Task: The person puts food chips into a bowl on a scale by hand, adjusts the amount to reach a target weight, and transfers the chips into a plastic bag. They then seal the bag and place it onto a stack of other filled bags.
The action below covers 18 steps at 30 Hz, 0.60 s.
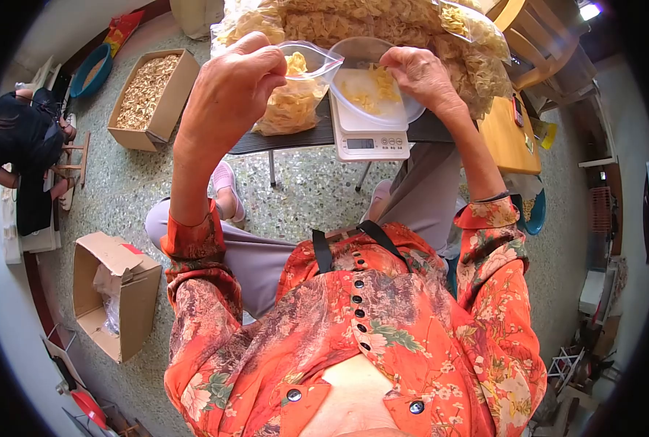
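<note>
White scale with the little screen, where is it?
In the head view, the scale is under the clear round plastic bowl, between the left hand and right hand.

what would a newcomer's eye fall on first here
Probably the bright orange-red flowered shirt with black buttons, filling the lower middle. Next, at upper centre, a white digital scale bearing a clear plastic bowl with yellow flakes, between the left hand and right hand. Beyond it, a bulky mass of tan dried flakes spans the top.
</note>
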{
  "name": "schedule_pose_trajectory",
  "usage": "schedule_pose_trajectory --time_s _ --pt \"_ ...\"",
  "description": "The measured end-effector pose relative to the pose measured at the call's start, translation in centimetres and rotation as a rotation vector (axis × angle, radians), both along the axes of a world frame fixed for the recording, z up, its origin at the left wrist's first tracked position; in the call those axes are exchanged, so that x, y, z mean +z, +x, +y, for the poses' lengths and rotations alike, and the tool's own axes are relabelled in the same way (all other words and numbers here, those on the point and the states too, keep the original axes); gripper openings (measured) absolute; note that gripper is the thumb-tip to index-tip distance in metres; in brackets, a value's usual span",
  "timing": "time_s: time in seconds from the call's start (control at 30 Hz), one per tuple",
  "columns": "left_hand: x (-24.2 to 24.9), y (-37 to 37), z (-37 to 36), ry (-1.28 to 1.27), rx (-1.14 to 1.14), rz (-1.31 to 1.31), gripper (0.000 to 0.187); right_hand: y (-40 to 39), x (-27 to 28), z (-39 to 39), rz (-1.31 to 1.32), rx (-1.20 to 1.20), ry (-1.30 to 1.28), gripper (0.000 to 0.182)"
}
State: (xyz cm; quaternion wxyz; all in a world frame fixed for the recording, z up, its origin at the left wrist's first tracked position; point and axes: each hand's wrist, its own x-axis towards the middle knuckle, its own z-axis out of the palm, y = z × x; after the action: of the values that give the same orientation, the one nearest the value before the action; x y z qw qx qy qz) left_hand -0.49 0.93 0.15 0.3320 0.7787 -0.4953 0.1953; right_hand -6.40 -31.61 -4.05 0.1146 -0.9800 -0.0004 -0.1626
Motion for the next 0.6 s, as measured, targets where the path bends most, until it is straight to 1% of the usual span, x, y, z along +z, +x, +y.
schedule_pose_trajectory --time_s 0.03,0.1,0.13,0.17,0.23,0.27,0.33,0.47,0.57,0.6 --pt "0.0 0.0 0.0 0.011 0.007 -0.006 0.011 0.0 -0.5 0.0 0.001 -0.001 0.001 0.018" --pt "0.1 -0.1 0.0 0.023 0.013 -0.012 0.011 0.1 -1.1 0.2 -0.047 0.033 -0.256 0.024" --pt "0.1 -0.2 0.0 0.020 0.012 -0.008 0.011 0.2 -1.5 0.3 -0.021 0.023 -0.288 0.028" --pt "0.1 -0.2 0.0 0.017 0.012 -0.003 0.011 0.3 -1.6 0.6 -0.020 0.022 -0.288 0.028" --pt "0.2 -0.2 0.0 0.013 0.005 -0.005 0.011 0.5 -1.7 1.1 0.026 -0.054 -0.410 0.024" --pt "0.2 -0.2 0.0 0.008 0.000 -0.007 0.011 0.6 -1.9 1.0 0.027 -0.052 -0.410 0.024" --pt "0.3 -0.3 0.0 0.013 0.001 -0.008 0.011 0.8 -2.2 0.9 0.072 -0.056 -0.479 0.017" --pt "0.3 -0.1 0.0 0.019 -0.001 -0.008 0.011 0.8 -1.8 1.1 0.058 -0.073 -0.400 0.011" --pt "-0.1 0.1 -0.1 0.008 -0.005 -0.009 0.010 0.4 -1.8 0.3 0.031 -0.046 -0.324 0.007" --pt "-0.1 0.1 -0.1 0.009 -0.007 -0.009 0.010 0.2 -1.7 -0.2 -0.013 0.002 -0.260 0.007"
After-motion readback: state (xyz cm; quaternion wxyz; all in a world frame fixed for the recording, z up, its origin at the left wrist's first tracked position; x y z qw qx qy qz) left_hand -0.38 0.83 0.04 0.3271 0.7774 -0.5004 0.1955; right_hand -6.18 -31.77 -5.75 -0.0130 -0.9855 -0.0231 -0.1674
